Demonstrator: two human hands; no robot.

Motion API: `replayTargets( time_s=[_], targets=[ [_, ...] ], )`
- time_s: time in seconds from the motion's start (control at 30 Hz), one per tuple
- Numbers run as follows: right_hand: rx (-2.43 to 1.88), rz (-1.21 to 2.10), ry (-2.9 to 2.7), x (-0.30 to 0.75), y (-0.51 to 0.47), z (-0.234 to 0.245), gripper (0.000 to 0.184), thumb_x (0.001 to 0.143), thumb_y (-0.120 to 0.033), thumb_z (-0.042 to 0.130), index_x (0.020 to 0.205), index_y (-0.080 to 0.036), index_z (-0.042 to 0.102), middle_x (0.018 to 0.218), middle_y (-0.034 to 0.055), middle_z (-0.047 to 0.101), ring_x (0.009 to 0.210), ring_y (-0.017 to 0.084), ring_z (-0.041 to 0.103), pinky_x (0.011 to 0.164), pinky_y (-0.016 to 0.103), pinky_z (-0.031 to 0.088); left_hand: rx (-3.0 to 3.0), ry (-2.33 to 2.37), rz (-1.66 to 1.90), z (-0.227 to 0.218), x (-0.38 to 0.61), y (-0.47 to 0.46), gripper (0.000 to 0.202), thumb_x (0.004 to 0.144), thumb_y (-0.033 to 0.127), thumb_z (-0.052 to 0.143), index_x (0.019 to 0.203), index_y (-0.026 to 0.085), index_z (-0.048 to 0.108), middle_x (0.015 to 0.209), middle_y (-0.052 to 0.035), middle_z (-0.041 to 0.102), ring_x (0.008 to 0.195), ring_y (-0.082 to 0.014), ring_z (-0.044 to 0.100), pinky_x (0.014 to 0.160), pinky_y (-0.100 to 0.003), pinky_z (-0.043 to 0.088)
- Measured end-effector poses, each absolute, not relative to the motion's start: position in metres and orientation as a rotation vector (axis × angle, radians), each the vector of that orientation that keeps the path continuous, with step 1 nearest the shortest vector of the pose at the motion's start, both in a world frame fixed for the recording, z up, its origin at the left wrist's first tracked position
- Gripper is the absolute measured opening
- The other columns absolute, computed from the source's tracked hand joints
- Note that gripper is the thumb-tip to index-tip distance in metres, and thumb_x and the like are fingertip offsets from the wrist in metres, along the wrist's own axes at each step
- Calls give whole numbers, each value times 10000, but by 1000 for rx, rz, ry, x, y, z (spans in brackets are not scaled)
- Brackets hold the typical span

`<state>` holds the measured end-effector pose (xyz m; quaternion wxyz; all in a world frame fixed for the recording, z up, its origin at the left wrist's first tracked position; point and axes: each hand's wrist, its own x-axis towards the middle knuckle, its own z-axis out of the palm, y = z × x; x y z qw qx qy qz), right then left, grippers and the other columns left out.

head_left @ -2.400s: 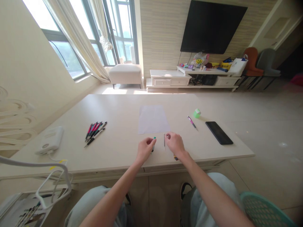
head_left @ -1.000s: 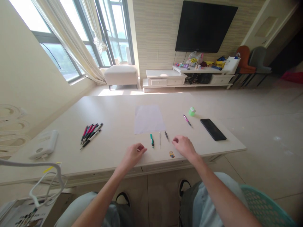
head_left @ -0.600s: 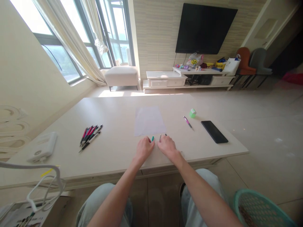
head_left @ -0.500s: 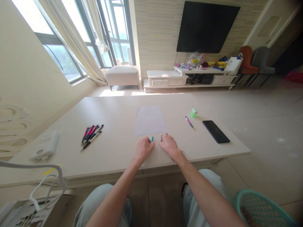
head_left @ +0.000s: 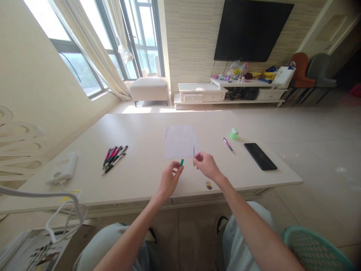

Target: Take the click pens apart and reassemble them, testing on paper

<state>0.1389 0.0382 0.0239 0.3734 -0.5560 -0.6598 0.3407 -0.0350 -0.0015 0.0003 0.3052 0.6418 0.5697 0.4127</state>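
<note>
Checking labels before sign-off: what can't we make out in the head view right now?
All head view:
Green tube: lower part, hidden by the left grip.
Rod: pinched stretch, hidden by the right grip.
Pens: exact count, since they overlap.
Yellow figure: fine detail, too small.
Basket: lower part, cut off by the bottom edge.

Left hand (head_left: pixel 168 180), grip pinched on a green piece (head_left: pixel 182 162), its end poking out at one o'clock! Right hand (head_left: pixel 207 165), just across at two, has a slim dark rod (head_left: pixel 194 151) pointing to twelve, seen against the white sheet (head_left: pixel 179 141) on the desk (head_left: pixel 141 135). Reading from between them: pink pen (head_left: pixel 228 145) and green-and-white pot (head_left: pixel 234 133) at two, black phone (head_left: pixel 260 156) at three, cartoon sticker (head_left: pixel 208 185) at four, the heap of pens (head_left: pixel 113 157) well away at nine!
</note>
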Motion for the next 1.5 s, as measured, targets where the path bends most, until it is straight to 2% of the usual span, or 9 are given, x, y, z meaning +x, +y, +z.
replayTargets(
  time_s=[0.1,0.2,0.47,0.73,0.93,1.1,1.17,1.37,1.5],
  targets=[
    [-1083,1007,-1397,135,32,34,240,795,-401,545,821,-162,554,711,41,669,572,143,622,483,239,479,1648,1429,1108,-2,-33,-2,200,827,382,515,876,194,562,862,-38,684,782,-157,642,717,-285,490],
    [-935,1058,-1294,128,26,38,270,793,-428,574,837,-163,546,746,55,674,625,157,642,516,260,512,1654,1380,1075,-6,-30,-1,170,821,352,526,867,196,573,844,-29,688,777,-152,644,719,-283,493],
    [-1033,979,-1357,126,27,32,308,785,-467,581,846,-165,575,764,66,689,620,152,633,470,228,463,1697,1382,1034,-11,-26,0,146,832,333,509,870,203,563,879,-27,679,807,-151,634,750,-289,498],
    [-1082,828,-1687,132,25,36,210,790,-372,587,838,-188,676,841,35,688,747,147,624,618,231,477,1588,1319,1152,-4,-23,-1,163,831,332,519,910,195,560,918,-43,689,805,-143,647,760,-284,501],
    [-1511,513,-1797,152,44,17,185,824,-281,537,852,-182,691,866,57,668,769,156,587,725,262,444,1501,1294,1224,2,-23,-2,182,829,356,509,894,188,538,939,-61,692,887,-161,646,808,-291,493],
    [-1785,267,-2030,144,51,-2,228,819,-356,565,818,-170,697,902,97,643,935,218,540,833,300,393,1455,1211,1300,3,-23,-3,176,825,333,533,909,178,533,925,-72,689,882,-166,643,810,-302,494],
    [-1830,224,-2070,137,53,-7,200,822,-323,566,835,-168,692,928,101,637,964,224,524,859,308,376,1437,1174,1321,1,-23,-4,165,826,322,542,902,176,534,914,-72,688,874,-168,642,804,-305,494],
    [-1753,289,-2072,130,58,-14,140,822,-186,532,803,-152,667,926,122,644,969,238,525,850,330,374,1429,1185,1325,-5,-23,-3,159,833,327,545,895,182,546,890,-62,688,866,-177,643,803,-319,486],
    [-1424,614,-1830,136,56,-3,156,845,-216,493,888,-162,633,784,63,663,762,180,583,728,299,426,1435,1226,1293,-7,-22,-2,165,820,342,556,874,186,556,854,-52,689,829,-177,645,770,-313,490]
  ],
)
